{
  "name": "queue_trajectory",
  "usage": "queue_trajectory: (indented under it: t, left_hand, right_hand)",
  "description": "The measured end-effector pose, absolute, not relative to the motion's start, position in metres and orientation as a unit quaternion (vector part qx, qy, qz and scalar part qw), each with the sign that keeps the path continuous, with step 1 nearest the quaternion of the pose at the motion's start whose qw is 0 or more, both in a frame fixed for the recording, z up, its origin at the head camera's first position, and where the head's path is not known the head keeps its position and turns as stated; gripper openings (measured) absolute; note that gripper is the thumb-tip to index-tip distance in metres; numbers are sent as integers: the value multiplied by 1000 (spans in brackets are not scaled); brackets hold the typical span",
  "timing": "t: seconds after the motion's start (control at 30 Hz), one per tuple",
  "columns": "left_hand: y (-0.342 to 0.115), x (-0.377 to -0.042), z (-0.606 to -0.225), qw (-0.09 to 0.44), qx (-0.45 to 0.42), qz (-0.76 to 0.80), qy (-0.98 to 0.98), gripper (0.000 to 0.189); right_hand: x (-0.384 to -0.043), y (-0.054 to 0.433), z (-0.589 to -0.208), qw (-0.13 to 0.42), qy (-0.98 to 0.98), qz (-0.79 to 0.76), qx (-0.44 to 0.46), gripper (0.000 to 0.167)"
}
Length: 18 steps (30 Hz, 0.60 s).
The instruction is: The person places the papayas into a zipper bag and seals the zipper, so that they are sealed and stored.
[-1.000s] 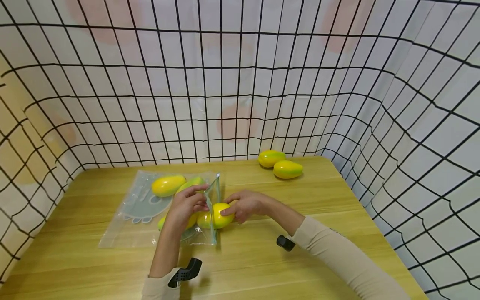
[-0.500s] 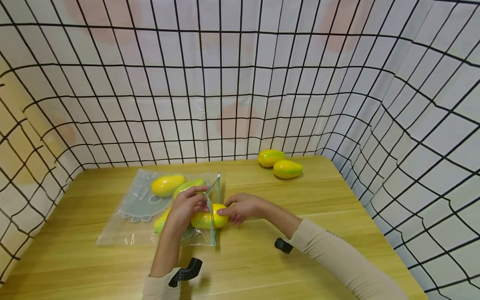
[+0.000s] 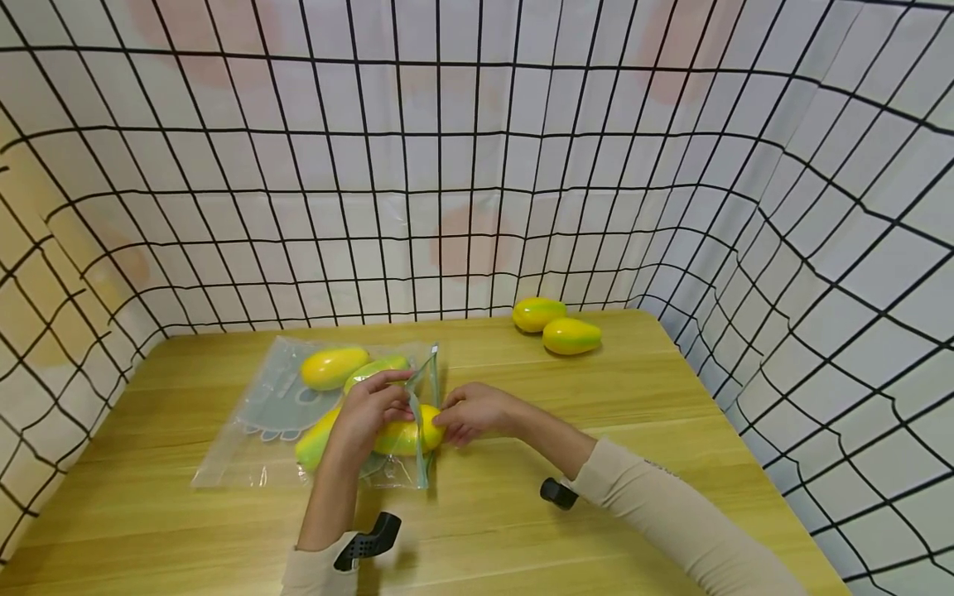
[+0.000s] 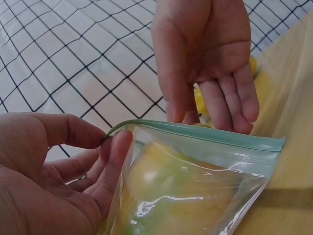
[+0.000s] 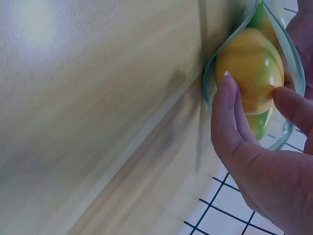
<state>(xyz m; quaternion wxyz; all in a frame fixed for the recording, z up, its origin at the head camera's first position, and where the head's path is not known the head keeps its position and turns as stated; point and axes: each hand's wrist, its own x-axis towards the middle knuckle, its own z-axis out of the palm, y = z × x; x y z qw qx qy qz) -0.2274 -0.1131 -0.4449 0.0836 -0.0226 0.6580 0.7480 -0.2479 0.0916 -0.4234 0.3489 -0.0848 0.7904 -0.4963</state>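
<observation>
A clear zip-top bag (image 3: pixel 227 463) with a pale green mouth lies on the table, its opening toward the right. My left hand (image 3: pixel 363 418) pinches the bag's rim (image 4: pixel 195 131) between thumb and finger, holding the mouth apart. In the mouth sits a glossy yellow-green papaya (image 5: pixel 249 63), mostly inside, its yellow end sticking out. My right hand (image 3: pixel 484 412) holds that end with its thumb and fingertips. Inside the bag are other papayas: a yellow one (image 3: pixel 334 368) at the back, a greener one (image 3: pixel 380 367) beside it, and one (image 3: pixel 316 443) partly behind my left wrist.
Two more papayas, one (image 3: pixel 539 314) against the mesh and one (image 3: pixel 572 337) just in front, lie at the back right of the wooden table (image 3: pixel 596 530). Black wire mesh (image 3: pixel 440 190) walls in the back and both sides.
My right hand has moved left, pushing the papaya deeper into the bag. The papaya by my left wrist has shifted left. My left hand has stayed at the rim.
</observation>
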Motion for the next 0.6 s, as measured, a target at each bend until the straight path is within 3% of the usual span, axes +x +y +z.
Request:
queue_trajectory:
  t: [0.6]
  left_hand:
    - [-115, -227, -443, 79, -20, 752, 654, 38]
  right_hand:
    - [-242, 84, -430, 314, 776, -543, -72, 19]
